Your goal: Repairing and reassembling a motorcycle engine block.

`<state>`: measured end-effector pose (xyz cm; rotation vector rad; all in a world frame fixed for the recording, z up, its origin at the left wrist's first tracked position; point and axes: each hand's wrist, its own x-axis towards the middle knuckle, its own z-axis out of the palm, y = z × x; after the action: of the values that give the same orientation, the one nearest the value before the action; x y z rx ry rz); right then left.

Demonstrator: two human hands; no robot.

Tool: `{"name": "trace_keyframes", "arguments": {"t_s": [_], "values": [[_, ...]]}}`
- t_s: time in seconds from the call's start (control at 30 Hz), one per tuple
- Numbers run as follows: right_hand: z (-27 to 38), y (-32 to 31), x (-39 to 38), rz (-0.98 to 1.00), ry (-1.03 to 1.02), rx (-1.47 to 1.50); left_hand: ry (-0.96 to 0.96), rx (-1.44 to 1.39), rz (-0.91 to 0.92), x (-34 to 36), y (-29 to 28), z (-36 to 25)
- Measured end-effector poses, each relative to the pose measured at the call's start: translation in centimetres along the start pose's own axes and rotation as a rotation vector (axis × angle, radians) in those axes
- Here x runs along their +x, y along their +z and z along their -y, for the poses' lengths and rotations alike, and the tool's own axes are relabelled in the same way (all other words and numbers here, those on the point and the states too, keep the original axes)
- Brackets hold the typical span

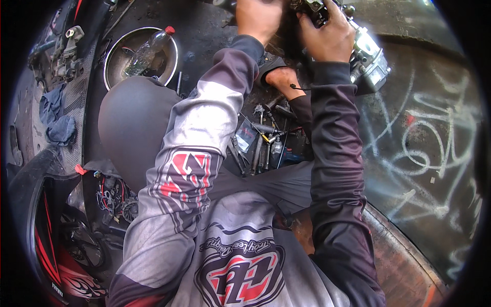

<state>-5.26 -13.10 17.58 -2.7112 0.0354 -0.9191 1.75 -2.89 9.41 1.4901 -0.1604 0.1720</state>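
Grey-and-black cloth, printed in red and white, covers the person's jersey (245, 215) and sleeves in the foreground. Beyond it, between the folded legs, lies a loose heap of hand tools (260, 148), with a small clear packet (246, 137) among them. Farther up on the left, a round metal basin (106, 71) holds a clear plastic bottle (148, 53), tilted, its cap red.

Farthest out, at the upper right, sits a silvery metal engine part (372, 59), chunky and many-faced, its pale casing glaring where light strikes and its upper end darker and crowded with small fittings (the top edge cuts some off). The right hand (330, 38) lies over that end, thumb and forefinger well parted with metal between them; how firm a hold, I cannot tell. The left hand (258, 20) is nearby, its fingers out of sight, so their spread and any grip cannot be told.
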Motion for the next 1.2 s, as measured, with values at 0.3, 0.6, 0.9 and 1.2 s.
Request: {"name": "trace_keyframes", "arguments": {"t_s": [0.3, 0.6, 0.9, 1.2], "values": [[-2.3, 1.0, -1.0, 0.015, -0.025, -0.091, 0.066, 0.034, 0.089, 0.5, -0.6, 1.0], [-2.4, 0.0, -1.1, 0.158, 0.034, -0.063, 0.038, 0.086, 0.018, 0.0, -1.1, 0.9], [3.5, -3.3, -6.5, -0.046, -0.07, 0.011, -0.058, -0.202, -0.336, -1.1, -6.6, -9.0], [10.6, -1.6, -13.3, 0.667, 0.979, 1.504, 0.482, 0.668, 0.301, -20.4, -25.3, -15.2]]}}
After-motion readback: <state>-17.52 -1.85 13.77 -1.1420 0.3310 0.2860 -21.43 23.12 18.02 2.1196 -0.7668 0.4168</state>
